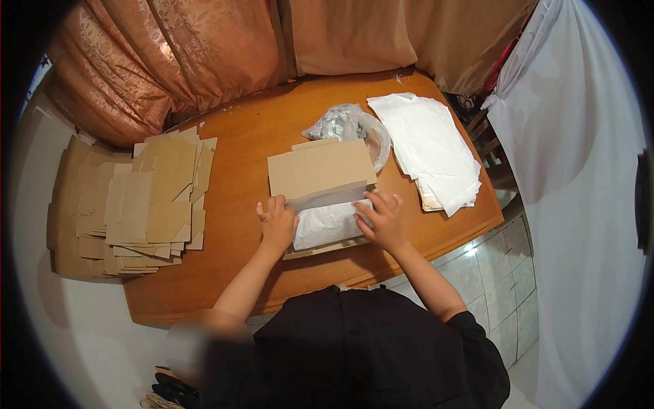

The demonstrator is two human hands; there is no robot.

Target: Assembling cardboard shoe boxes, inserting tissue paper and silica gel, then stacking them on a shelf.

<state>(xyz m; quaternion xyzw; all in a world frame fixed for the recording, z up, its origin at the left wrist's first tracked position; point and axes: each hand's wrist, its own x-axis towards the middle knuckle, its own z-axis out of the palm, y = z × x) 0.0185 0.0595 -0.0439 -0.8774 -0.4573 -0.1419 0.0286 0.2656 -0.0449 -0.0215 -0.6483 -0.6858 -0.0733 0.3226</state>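
On the tabletop (245,150), your left hand (276,223) and right hand (381,219) press flat, fingers spread, on white paper (325,225) under a cardboard flap (320,168).

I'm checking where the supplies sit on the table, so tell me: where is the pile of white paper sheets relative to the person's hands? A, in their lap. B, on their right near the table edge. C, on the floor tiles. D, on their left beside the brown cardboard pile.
B: the white paper sheets lie on the wooden table to the person's right of the right hand, while the cardboard pile is left of the left hand.
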